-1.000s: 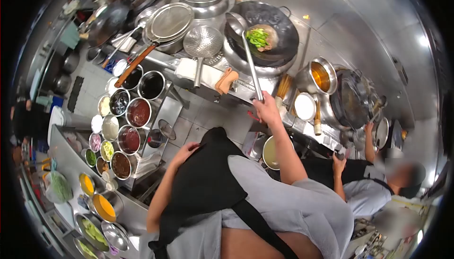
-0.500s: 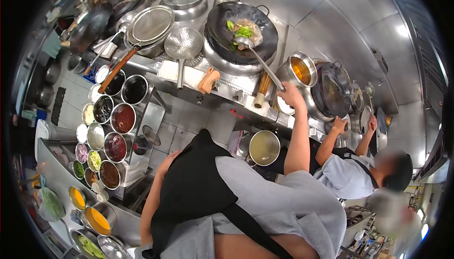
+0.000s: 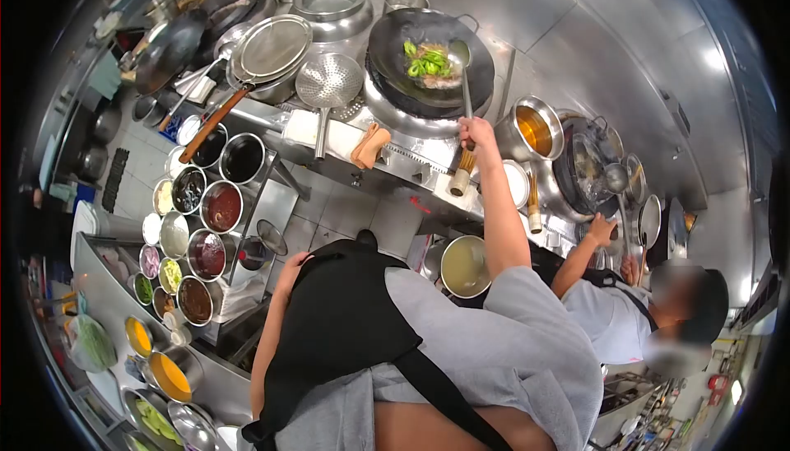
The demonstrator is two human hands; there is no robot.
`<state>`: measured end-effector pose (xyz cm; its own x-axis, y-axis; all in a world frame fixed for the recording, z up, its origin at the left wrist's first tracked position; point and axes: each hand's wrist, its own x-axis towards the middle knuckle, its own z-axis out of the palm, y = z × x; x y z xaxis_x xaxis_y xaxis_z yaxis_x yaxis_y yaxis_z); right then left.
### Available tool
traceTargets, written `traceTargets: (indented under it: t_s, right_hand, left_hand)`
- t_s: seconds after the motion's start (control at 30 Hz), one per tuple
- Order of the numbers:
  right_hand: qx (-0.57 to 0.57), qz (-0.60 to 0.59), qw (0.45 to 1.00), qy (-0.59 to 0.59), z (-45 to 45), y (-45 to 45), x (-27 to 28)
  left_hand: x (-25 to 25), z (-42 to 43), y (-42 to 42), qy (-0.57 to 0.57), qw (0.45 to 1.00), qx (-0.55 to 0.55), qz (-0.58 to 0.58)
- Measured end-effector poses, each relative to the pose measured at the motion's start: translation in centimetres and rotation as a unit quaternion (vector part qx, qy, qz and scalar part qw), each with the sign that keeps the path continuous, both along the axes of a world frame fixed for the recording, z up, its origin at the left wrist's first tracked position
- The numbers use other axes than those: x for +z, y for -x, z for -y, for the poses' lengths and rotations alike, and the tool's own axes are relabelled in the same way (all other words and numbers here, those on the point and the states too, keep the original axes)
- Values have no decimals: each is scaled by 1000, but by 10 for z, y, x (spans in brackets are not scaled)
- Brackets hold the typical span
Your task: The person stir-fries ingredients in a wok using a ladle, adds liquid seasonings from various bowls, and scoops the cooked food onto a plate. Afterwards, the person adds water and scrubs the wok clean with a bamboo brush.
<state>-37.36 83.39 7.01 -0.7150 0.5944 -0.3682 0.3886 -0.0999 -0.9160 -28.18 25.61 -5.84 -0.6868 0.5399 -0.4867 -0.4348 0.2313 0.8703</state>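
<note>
My right hand (image 3: 476, 132) is closed around the handle of a long metal ladle (image 3: 467, 91). The ladle's bowl rests inside a black wok (image 3: 390, 46), at the right side of the food. Bright green vegetable pieces (image 3: 428, 62), mixed with browner pieces, lie in the wok, which sits on a burner. Down at my side, my left hand (image 3: 293, 269) lies against the black apron (image 3: 346, 311); its fingers are mostly hidden there. Just below my right hand, a bamboo brush (image 3: 462, 178) leans at the stove edge.
A pot of amber liquid (image 3: 535, 128) stands right of the wok. To its left lie a perforated skimmer (image 3: 328, 81) and a folded cloth (image 3: 370, 146). Several sauce containers (image 3: 222, 206) fill the left rack. At the right, a co-worker (image 3: 605, 311) handles another wok (image 3: 576, 155).
My right hand has moved left and up toward the wok. The ladle's bowl has gone from the lower middle of the food to its right side. The co-worker's ladle has risen into view.
</note>
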Motion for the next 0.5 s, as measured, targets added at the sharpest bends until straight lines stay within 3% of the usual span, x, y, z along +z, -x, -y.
traceTargets:
  t_s: [0.03,0.07,0.1,0.17,0.2,0.33,0.43,0.5]
  right_hand:
    - [1,-3,999,39,-12,5,-1]
    - [31,27,999,-18,-22,11,-11]
    - [34,48,983,-173,-26,20,-26]
    - [32,82,880,-466,-12,34,-30]
    - [38,160,895,-414,-3,37,-14]
    - [100,211,852,-468,-11,26,-20]
    - [128,230,836,-481,-13,-6,-4]
    - [95,226,835,-492,15,-24,12]
  left_hand:
    - [-7,2,-2,0,1000,8,-16]
    - [-11,3,-3,1,1000,13,-16]
    - [-14,6,-6,3,1000,15,-15]
    - [-24,5,-6,22,1000,13,-12]
    - [-30,3,-5,39,999,10,-9]
    - [-39,-2,4,122,986,-59,-102]
    - [-61,0,2,102,986,-64,-115]
    - [-19,-4,-2,115,988,-65,-83]
